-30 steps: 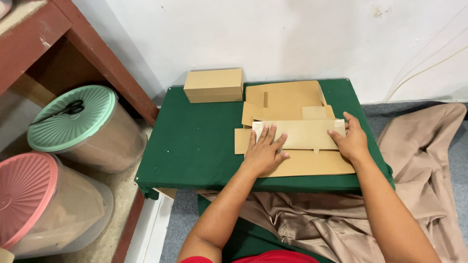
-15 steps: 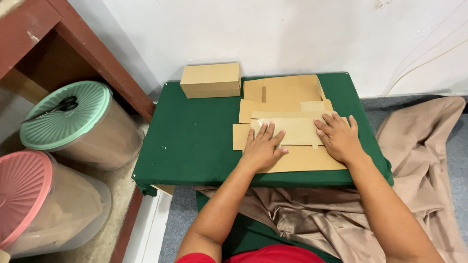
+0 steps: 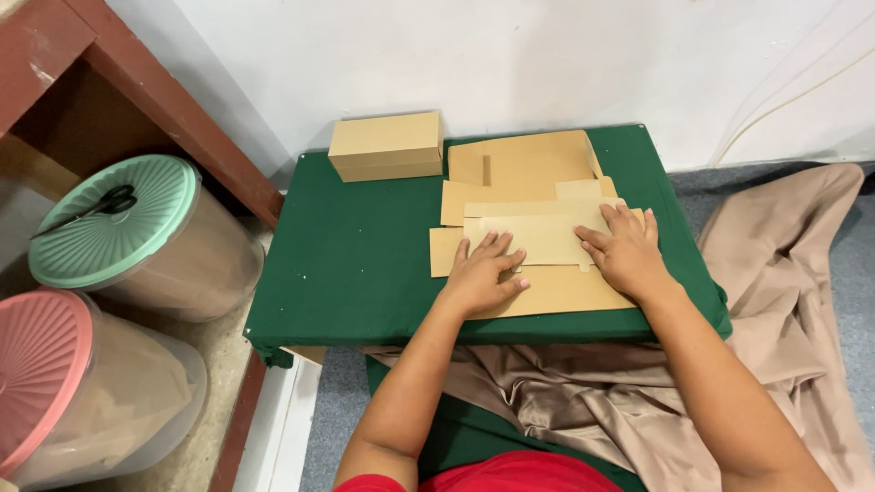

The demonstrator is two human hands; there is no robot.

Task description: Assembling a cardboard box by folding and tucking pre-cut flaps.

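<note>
A flat tan cardboard box blank lies on a low table covered in green cloth. My left hand presses flat on its left part, fingers spread. My right hand presses flat on its right part, over a folded-down flap. Behind this blank lies a small stack of more flat blanks. A finished closed cardboard box stands at the table's back, left of the stack.
Left of the table stand two lidded plastic tubs, one with a green lid bearing scissors, one with a pink lid. A wooden shelf rises at the upper left. Beige satin cloth covers the floor at right.
My right hand has slid left from the blank's right end onto the folded flap. My left hand has stayed on the left part. The view has drifted slightly.
</note>
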